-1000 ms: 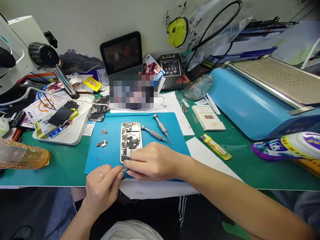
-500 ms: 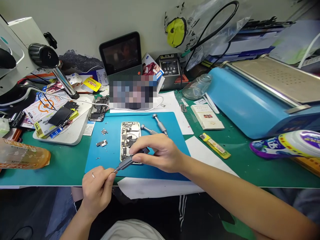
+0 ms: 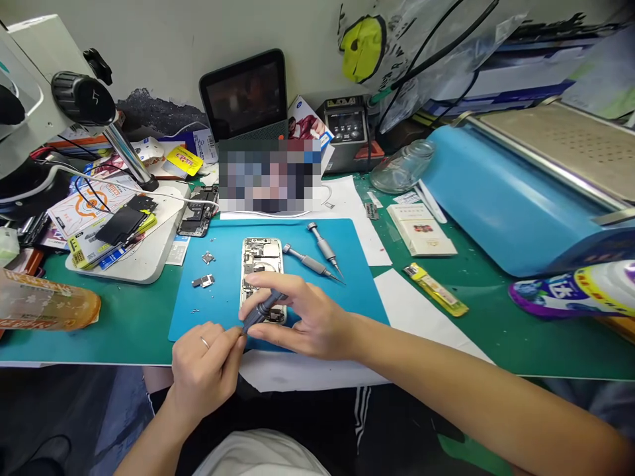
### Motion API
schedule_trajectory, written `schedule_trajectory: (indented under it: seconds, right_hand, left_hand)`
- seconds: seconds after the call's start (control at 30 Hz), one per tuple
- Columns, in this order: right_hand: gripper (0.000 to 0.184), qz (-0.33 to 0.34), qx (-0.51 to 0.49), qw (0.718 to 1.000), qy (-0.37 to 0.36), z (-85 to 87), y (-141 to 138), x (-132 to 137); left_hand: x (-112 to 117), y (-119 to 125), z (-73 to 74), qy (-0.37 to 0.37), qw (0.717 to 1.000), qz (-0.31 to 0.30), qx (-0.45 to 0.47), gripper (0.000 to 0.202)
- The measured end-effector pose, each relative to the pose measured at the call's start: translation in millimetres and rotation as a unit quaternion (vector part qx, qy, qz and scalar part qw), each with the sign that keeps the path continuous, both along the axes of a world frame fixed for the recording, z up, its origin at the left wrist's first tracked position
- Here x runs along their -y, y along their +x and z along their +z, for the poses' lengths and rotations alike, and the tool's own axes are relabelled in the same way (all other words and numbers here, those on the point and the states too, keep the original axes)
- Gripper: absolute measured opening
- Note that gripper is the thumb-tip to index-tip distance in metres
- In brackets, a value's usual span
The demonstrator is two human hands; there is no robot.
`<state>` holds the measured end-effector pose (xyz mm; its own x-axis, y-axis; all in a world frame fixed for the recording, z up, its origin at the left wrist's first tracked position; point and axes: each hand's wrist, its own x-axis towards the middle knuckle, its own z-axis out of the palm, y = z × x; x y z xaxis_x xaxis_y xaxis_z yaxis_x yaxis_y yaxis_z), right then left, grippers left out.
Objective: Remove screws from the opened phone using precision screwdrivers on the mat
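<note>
A dark grey precision screwdriver (image 3: 262, 311) is tilted between my hands over the near edge of the blue mat (image 3: 317, 340). My left hand (image 3: 208, 363), with a ring on one finger, pinches its tip end; the tip itself is hidden. Around the handle are the fingers and thumb of my right hand (image 3: 312, 317), the index finger raised off to one side. Behind them lies an opened phone (image 3: 262, 254) with its inner parts bare, partly covered by my right hand. Two more screwdrivers (image 3: 311, 264) (image 3: 325, 248) rest to its right. Small metal phone parts (image 3: 203, 281) and tiny screws lie to its left.
At left stand a microscope (image 3: 82, 99) and an orange-tinted cup (image 3: 49, 301). A screen (image 3: 243, 96) leans at the back near a glass jar (image 3: 401, 168). To the right are a blue machine (image 3: 491, 198), a yellow packet (image 3: 436, 289) and a purple-white container (image 3: 570, 291).
My left hand has moved slightly right, closer to my right hand. The right hand's fingers have spread and shifted along the screwdriver, which is now tilted more steeply. The view has shifted slightly.
</note>
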<state>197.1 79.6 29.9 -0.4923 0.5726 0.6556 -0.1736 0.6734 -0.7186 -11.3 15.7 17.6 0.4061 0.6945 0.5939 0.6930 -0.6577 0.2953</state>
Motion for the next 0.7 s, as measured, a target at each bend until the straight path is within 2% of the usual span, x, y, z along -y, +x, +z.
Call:
schedule_trajectory:
  seconds: [0.2, 0.37, 0.5, 0.57, 0.7]
  right_hand:
    - [0.052, -0.006, -0.006, 1.000, 0.010, 0.1, 1, 0]
    - [0.050, -0.001, -0.023, 0.999, -0.030, -1.6, -1, 2]
    - [0.046, -0.015, -0.033, 0.997, -0.062, 4.9, 0, 3]
    - [0.044, -0.059, -0.034, 0.995, -0.077, 10.2, 3, 2]
    - [0.041, -0.223, -0.014, 0.971, -0.087, 18.4, 11, -2]
  left_hand:
    - [2, -1, 0.8, 0.007, 1.000, 0.001, -0.003, 0.013]
    - [2, -2, 1.1, -0.002, 1.000, -0.005, 0.003, 0.015]
    - [2, -2, 1.2, -0.005, 1.000, 0.003, 0.007, 0.016]
    - [3, -2, 1.4, -0.002, 1.000, 0.008, 0.005, 0.017]
    - [3, -2, 1.3, 0.025, 1.000, 0.013, 0.001, 0.016]
